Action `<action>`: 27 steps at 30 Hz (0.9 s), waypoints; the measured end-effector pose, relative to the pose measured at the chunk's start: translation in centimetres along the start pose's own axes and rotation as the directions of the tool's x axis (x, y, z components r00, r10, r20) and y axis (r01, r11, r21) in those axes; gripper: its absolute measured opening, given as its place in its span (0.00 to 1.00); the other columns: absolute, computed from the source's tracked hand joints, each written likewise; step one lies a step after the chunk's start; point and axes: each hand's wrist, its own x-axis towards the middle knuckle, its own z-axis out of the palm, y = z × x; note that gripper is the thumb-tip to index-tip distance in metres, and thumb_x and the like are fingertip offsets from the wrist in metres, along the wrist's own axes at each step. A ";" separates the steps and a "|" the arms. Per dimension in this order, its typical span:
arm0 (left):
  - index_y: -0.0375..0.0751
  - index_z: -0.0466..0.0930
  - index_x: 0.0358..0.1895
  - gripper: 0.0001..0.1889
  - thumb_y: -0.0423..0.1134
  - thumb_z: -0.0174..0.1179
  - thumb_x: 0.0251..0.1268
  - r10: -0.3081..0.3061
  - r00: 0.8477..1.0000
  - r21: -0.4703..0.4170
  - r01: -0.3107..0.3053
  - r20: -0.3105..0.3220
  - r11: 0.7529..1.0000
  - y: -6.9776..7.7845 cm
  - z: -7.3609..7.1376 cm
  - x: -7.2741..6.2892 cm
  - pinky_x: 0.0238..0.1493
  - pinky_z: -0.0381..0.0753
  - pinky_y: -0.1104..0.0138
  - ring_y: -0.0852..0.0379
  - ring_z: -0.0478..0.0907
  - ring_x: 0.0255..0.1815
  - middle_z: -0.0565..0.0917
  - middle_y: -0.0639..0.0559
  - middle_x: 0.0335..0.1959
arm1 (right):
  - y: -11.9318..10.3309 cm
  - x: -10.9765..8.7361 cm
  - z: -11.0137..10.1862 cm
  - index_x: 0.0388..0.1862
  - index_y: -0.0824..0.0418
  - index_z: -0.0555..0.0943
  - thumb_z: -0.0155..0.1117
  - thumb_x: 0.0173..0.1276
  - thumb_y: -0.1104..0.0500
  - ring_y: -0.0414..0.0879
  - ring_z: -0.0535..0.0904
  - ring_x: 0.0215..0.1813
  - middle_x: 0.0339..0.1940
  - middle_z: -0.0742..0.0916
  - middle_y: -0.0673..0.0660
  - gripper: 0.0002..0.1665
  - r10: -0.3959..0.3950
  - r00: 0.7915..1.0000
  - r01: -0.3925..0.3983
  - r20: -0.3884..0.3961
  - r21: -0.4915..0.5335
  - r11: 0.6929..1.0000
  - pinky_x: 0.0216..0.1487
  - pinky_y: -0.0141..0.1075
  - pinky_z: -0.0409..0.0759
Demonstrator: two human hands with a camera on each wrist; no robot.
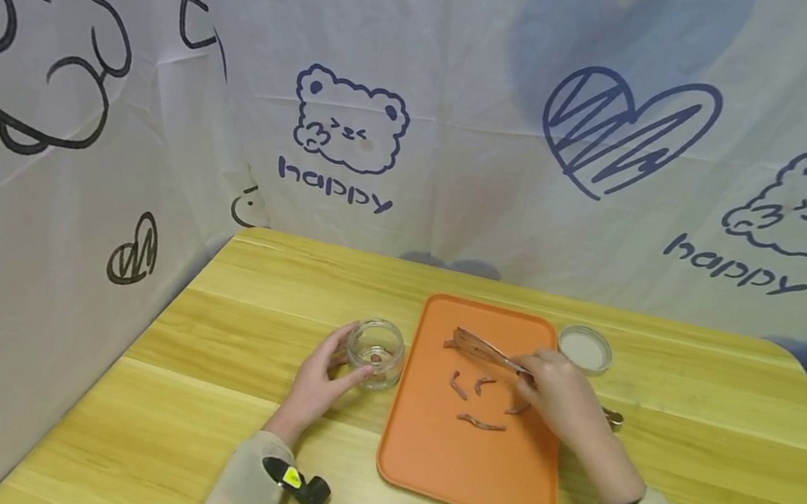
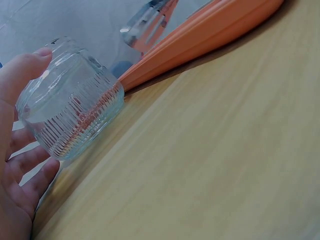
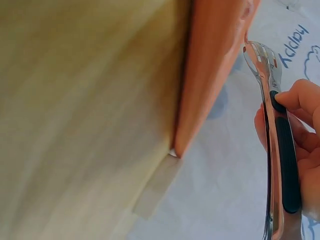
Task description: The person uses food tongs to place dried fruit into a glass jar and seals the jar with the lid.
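Note:
My left hand (image 1: 315,382) holds a clear glass jar (image 1: 386,374) upright at the tray's left edge, thumb at its near side. The left wrist view shows the thumb by the rim of the ribbed jar (image 2: 75,105) and the fingers round its far side. A small reddish-brown bit shows inside. Over the orange tray (image 1: 466,478), my right hand (image 1: 566,394) grips metal tongs (image 1: 488,351) with dark handle pads. Their tips are at a brown strip (image 1: 448,344) near the tray's upper left. Several thin brown strips (image 1: 484,423) lie lower on the tray, one partly hidden by the hand.
A round lid (image 1: 585,349) lies beside the tray's upper right edge. The wooden table (image 1: 204,396) extends on both sides of the tray. A white printed cloth (image 1: 456,191) hangs behind the table and along its left.

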 end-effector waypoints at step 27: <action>0.44 0.62 0.71 0.36 0.42 0.67 0.60 0.032 0.999 -0.013 -0.032 0.005 0.999 1.0 -0.1 -0.1 0.63 0.70 0.54 0.43 0.69 0.63 0.70 0.41 0.65 | -5.0 1.8 -3.2 0.35 0.66 0.86 0.70 0.49 0.73 0.42 0.75 0.27 0.25 0.81 0.52 0.12 -0.219 0.945 0.228 -0.241 0.007 0.974 0.20 0.29 0.75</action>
